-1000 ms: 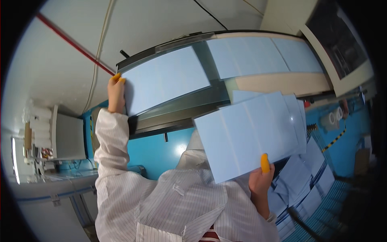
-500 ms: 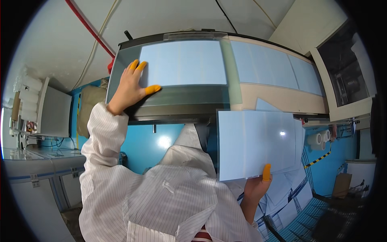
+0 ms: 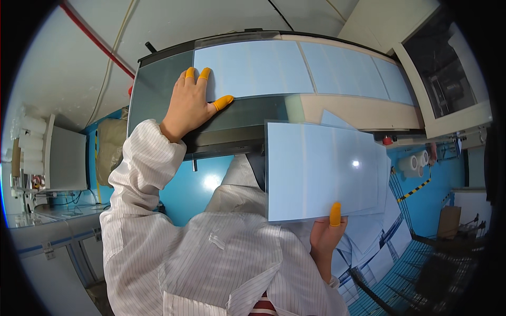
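Note:
My left hand (image 3: 190, 108), with yellow finger cots on thumb and fingers, rests spread at the left edge of a pale blue rectangular sheet (image 3: 258, 68). That sheet lies partly on the dark glassy left end of a long bench (image 3: 158, 89), its right edge close against a second sheet (image 3: 342, 68). A third sheet (image 3: 392, 81) follows farther right. Below the bench's front edge, my right hand (image 3: 327, 239) grips a fanned stack of similar sheets (image 3: 316, 168) from its lower edge. The yellow-covered thumb is on top; the other fingers are mostly hidden underneath.
A cream surface (image 3: 358, 113) forms the bench's right part, beside a windowed machine (image 3: 448, 79). At lower right, a black wire rack (image 3: 400, 274) stands near more loose sheets (image 3: 363, 242). White rolls (image 3: 414, 164) sit beyond it. A grey cabinet (image 3: 66, 158) is at left.
My left hand and the sheet beside it have moved right along the bench, closing the gap to the second sheet. My right hand still holds the stack.

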A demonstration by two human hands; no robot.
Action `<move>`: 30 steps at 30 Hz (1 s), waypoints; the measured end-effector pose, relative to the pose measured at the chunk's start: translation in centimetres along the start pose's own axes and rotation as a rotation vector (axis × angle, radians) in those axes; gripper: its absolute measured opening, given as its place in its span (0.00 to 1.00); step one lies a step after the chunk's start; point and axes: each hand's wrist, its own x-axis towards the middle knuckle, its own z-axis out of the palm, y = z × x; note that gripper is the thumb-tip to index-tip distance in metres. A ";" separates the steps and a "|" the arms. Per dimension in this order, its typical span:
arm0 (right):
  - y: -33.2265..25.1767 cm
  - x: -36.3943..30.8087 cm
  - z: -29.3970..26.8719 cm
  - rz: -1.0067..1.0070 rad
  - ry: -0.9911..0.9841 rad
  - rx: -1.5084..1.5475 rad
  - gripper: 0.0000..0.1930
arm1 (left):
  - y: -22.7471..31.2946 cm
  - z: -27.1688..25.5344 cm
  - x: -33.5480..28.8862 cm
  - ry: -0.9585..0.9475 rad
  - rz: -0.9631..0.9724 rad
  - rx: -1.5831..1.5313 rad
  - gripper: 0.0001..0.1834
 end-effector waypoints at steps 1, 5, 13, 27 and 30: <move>0.2 -0.1 -0.1 -0.007 0.014 0.001 0.10 | 0.1 0.1 0.1 -0.002 0.014 -0.005 0.40; 0.2 -0.5 0.8 0.029 0.040 -0.010 0.07 | 0.1 0.5 0.6 0.084 0.100 -0.116 0.36; 1.7 -1.4 1.6 0.079 0.014 -0.276 0.02 | -1.3 0.5 1.6 -0.056 -0.016 -0.424 0.23; 3.4 -2.0 1.1 0.113 -0.174 -0.257 0.11 | 5.6 -3.9 -4.4 -0.346 -0.185 -1.296 0.08; 3.7 -2.2 2.5 0.118 -0.138 -0.234 0.11 | 7.9 -4.3 -5.9 -0.222 -0.368 -1.682 0.10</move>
